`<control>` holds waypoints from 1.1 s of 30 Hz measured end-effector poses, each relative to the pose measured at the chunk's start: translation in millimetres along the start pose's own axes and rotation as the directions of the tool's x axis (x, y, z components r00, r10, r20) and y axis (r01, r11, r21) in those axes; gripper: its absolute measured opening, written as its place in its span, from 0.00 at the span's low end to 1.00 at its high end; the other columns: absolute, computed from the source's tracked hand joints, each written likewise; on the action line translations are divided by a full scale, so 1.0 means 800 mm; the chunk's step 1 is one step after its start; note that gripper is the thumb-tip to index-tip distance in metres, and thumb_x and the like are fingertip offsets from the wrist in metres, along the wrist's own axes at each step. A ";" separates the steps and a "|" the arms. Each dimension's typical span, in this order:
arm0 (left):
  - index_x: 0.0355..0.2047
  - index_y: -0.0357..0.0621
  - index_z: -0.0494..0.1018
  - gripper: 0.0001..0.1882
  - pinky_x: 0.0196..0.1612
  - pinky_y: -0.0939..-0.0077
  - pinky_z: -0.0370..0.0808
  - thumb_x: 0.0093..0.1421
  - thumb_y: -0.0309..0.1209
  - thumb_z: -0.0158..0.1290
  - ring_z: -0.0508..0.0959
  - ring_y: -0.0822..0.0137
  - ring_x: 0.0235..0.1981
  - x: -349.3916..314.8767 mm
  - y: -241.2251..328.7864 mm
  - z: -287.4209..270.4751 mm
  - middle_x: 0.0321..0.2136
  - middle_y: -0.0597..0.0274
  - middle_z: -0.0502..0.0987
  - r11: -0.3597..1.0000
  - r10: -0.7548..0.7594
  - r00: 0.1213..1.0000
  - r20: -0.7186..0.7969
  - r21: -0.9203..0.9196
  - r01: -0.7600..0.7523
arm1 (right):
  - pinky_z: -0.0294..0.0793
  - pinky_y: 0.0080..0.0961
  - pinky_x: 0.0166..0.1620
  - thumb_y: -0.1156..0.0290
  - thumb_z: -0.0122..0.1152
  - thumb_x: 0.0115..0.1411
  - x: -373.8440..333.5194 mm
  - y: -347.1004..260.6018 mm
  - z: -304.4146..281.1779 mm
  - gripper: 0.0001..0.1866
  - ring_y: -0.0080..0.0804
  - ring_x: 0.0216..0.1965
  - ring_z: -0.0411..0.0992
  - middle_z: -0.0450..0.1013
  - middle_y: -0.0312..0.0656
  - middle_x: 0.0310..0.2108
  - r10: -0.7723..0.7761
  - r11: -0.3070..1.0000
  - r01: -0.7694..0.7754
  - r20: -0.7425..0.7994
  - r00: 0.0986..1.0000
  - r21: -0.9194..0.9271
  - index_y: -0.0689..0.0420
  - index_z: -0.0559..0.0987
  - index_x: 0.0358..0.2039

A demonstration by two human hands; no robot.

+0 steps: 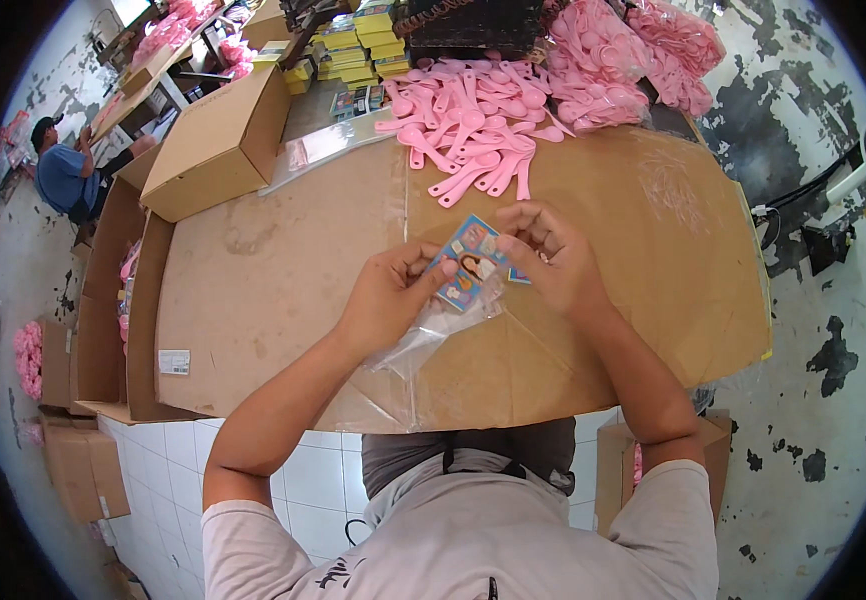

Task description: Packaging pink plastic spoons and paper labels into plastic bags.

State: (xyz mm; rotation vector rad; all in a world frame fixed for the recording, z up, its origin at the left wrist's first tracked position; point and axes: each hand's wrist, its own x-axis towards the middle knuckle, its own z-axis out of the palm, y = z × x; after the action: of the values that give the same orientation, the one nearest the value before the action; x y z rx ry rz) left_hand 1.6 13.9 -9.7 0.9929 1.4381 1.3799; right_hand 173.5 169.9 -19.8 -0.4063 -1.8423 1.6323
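Left fingers (437,277) on 1 blue card (474,266)

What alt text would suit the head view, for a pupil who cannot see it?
A person's left hand holds a colourful card, the right hand close beside it, above a cardboard-covered table, with clear plastic beneath the hands. Beyond lie a heap of pink spoons and, to its left, a carton; another person in blue is at far left.

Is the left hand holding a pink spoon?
No, the left hand grips a colourful card, while the pink spoons lie piled farther up the table.
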 end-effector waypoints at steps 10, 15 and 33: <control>0.50 0.34 0.74 0.12 0.36 0.84 0.75 0.70 0.28 0.55 0.78 0.81 0.34 0.001 -0.006 0.001 0.35 0.63 0.83 0.994 0.093 0.996 -0.002 -0.059 -0.093 | 0.73 0.23 0.36 0.73 0.67 0.62 -0.001 -0.008 0.008 0.11 0.23 0.32 0.74 0.76 0.38 0.34 -0.009 0.943 0.083 0.222 0.975 -0.322 0.59 0.83 0.45; 0.56 0.34 0.72 0.17 0.35 0.84 0.77 0.68 0.24 0.56 0.79 0.81 0.36 -0.007 -0.003 -0.007 0.37 0.62 0.83 0.991 0.054 0.998 0.041 -0.124 -0.049 | 0.73 0.24 0.36 0.72 0.65 0.63 0.016 -0.026 0.010 0.09 0.25 0.32 0.74 0.76 0.39 0.34 -0.024 0.951 0.108 0.277 0.961 -0.291 0.59 0.84 0.42; 0.48 0.38 0.78 0.12 0.29 0.86 0.73 0.70 0.33 0.55 0.78 0.83 0.29 0.004 -0.011 -0.021 0.34 0.67 0.84 0.995 0.014 1.000 0.026 -0.097 -0.012 | 0.75 0.32 0.36 0.73 0.62 0.62 0.124 -0.043 -0.094 0.09 0.40 0.30 0.76 0.78 0.46 0.35 -0.675 0.160 0.288 0.108 0.730 -0.944 0.60 0.81 0.43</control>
State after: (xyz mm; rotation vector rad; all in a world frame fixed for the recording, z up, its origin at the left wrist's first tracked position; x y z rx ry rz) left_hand -15.2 11.2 -19.0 0.9561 1.3344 1.4272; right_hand 153.1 282.3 40.6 -0.4231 -2.1130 -0.1528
